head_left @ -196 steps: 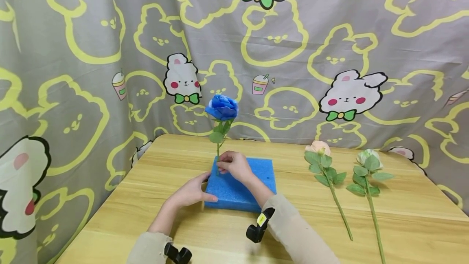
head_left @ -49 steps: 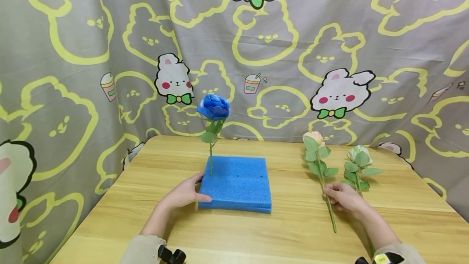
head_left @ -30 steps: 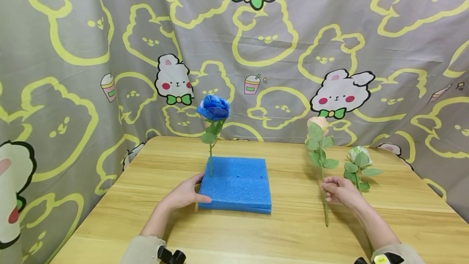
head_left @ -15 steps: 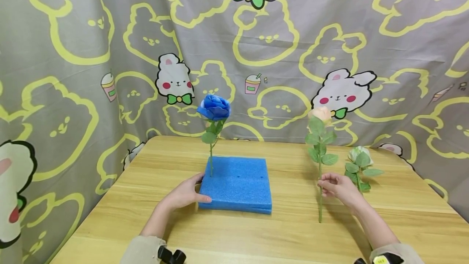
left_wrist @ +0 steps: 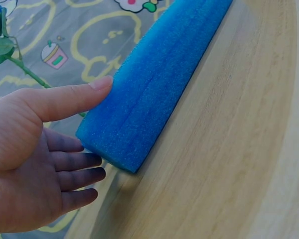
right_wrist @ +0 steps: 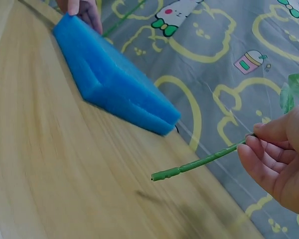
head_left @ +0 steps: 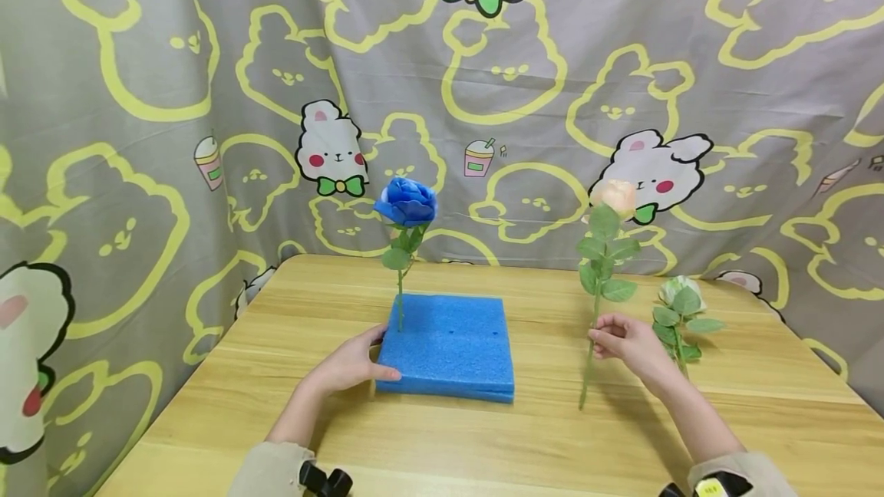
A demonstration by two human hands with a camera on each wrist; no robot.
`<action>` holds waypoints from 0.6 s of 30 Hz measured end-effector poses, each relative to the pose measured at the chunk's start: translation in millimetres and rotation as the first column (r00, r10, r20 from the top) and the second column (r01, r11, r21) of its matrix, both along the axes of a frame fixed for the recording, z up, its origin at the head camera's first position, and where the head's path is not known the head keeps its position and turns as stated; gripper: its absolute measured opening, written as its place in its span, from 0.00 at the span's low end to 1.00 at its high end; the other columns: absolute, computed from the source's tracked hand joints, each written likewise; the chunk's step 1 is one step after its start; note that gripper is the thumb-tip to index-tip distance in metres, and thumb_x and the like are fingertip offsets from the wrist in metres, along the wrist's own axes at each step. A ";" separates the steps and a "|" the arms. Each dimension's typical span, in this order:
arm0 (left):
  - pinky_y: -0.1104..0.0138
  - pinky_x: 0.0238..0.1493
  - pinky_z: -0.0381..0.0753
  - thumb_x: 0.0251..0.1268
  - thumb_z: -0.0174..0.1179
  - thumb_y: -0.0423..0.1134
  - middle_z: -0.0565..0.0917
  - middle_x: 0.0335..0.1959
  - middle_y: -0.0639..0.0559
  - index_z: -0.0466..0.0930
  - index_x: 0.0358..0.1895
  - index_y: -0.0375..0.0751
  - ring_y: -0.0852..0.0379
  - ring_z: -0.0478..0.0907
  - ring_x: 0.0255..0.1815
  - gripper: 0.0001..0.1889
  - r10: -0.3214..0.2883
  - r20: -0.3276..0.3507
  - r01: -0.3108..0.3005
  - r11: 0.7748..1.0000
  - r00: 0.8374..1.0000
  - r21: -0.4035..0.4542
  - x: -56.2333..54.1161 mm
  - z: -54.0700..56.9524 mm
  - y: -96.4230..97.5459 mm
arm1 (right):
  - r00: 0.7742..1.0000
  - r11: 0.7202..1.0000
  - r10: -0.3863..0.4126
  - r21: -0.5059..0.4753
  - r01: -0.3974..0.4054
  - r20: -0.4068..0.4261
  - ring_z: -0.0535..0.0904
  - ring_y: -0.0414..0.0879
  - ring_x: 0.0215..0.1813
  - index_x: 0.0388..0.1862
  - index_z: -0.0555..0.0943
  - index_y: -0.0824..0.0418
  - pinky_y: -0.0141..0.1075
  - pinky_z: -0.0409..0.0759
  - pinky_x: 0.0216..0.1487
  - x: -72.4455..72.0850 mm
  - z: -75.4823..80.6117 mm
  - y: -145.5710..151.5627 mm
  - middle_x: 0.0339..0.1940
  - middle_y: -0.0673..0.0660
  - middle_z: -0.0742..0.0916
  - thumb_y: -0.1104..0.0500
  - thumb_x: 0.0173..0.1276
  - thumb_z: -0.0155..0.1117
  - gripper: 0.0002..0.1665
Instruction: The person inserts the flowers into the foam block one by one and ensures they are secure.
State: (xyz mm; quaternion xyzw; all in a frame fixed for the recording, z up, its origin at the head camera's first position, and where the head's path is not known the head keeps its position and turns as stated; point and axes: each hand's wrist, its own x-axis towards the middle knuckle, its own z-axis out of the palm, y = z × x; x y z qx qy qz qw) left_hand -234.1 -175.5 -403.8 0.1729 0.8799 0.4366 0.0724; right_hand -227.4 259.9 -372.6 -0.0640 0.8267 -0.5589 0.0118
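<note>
A blue foam block point(head_left: 452, 355) lies flat on the table, with two small holes showing in its top. My left hand point(head_left: 348, 363) rests at its left front corner; in the left wrist view the thumb touches the block and the fingers extend straight beside it. A blue artificial rose point(head_left: 407, 202) stands upright in the block's left part. To the right, my right hand point(head_left: 631, 343) pinches the stem of a peach artificial rose point(head_left: 615, 199) between thumb and fingers. Its bare stem end point(right_wrist: 167, 174) hangs above the table in the right wrist view.
A white-green artificial rose point(head_left: 682, 294) lies on the wooden table point(head_left: 442, 443) at the right, its lower stem partly hidden behind my right arm. A grey patterned curtain point(head_left: 414, 83) hangs behind the table and along its left side.
My right hand left the blue rose's stem, took hold of the peach rose and raised it nearly upright, now drifting left. My left hand stays at the block.
</note>
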 end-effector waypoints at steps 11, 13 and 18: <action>0.47 0.63 0.59 0.46 0.72 0.47 0.62 0.66 0.31 0.52 0.68 0.24 0.37 0.59 0.66 0.51 -0.011 0.013 0.011 1.000 1.000 0.015 -0.5 -1.0 -0.5 | 0.997 0.999 0.036 0.023 -0.035 -0.071 0.79 0.44 0.31 0.42 0.70 0.74 0.41 0.81 0.38 -8.1 12.1 -29.6 0.33 0.62 0.80 0.63 0.67 0.58 0.13; 0.47 0.63 0.59 0.47 0.72 0.47 0.62 0.66 0.31 0.51 0.68 0.24 0.37 0.59 0.66 0.51 -0.016 0.013 0.016 1.000 1.000 0.015 -0.4 -1.1 -0.4 | 0.996 0.999 0.043 0.023 -0.042 -0.081 0.79 0.44 0.31 0.41 0.70 0.74 0.43 0.81 0.38 -9.7 14.9 -35.3 0.33 0.61 0.80 0.64 0.67 0.58 0.13; 0.47 0.63 0.59 0.46 0.72 0.47 0.62 0.66 0.31 0.52 0.68 0.24 0.37 0.59 0.66 0.51 -0.014 0.010 0.014 1.000 1.000 0.016 -0.9 -0.7 -0.3 | 0.990 0.999 0.049 0.022 -0.047 -0.133 0.79 0.44 0.31 0.41 0.71 0.73 0.40 0.82 0.36 -15.3 23.1 -49.3 0.32 0.61 0.80 0.65 0.66 0.58 0.11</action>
